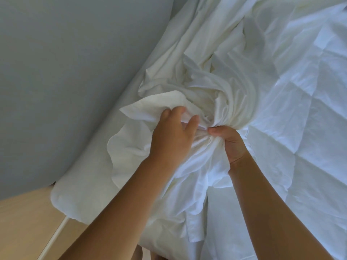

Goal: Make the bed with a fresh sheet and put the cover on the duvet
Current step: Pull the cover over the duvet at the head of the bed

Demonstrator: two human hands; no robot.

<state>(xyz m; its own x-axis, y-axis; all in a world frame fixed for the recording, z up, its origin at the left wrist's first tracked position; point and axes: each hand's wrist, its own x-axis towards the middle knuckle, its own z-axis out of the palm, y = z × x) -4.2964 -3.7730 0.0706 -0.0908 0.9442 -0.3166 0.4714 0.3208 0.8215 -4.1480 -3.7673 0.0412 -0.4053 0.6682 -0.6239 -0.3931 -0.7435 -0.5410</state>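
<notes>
White bedding covers the bed. A creased white duvet cover [216, 87] is bunched into a thick gathered mass at the centre. My right hand [232, 143] grips that gathered bundle tightly, fingers curled round it. My left hand [172, 132] reaches into the folds just to the left, its fingers curled into a loose flap of white fabric [146, 107]. A flatter white sheet [300, 128] with fold creases spreads to the right.
A grey-blue wall [65, 72] runs along the bed's left side. The mattress corner [67, 199] shows at lower left above a pale wooden floor [24, 228] with a white strip on it.
</notes>
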